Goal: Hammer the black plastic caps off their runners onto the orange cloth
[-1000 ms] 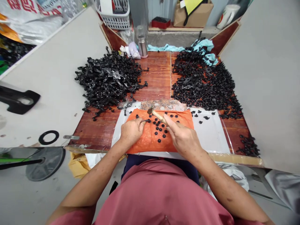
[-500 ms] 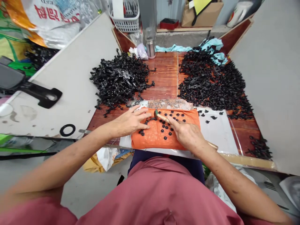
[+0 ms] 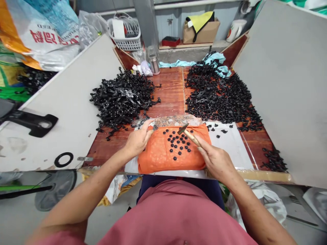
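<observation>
My right hand [image 3: 216, 160] grips a small hammer [image 3: 191, 136] by its wooden handle. The dark hammer head is raised over an orange cloth-covered pad [image 3: 153, 160]. Several round black plastic pieces [image 3: 179, 153] are scattered on that pad below the hammer. At the pad's upper left corner, my left hand [image 3: 138, 139] is closed in a pinch. A small black plastic part [image 3: 155, 127] shows at its fingertips, the rest of it hidden by the fingers. Behind the pad runs a speckled stone slab [image 3: 176, 120].
A heap of black plastic strips [image 3: 122, 98] lies at the left, and a wide pile of small black parts [image 3: 222, 98] at the right. Grey panels [image 3: 283, 88] flank the table on both sides. A steel flask [image 3: 154, 64] and a white basket [image 3: 129, 43] stand at the back.
My left hand has moved left off the middle of the pad and closed from spread fingers, with the black part shifting along. The hammer has lifted away from the pad. The view has tilted up.
</observation>
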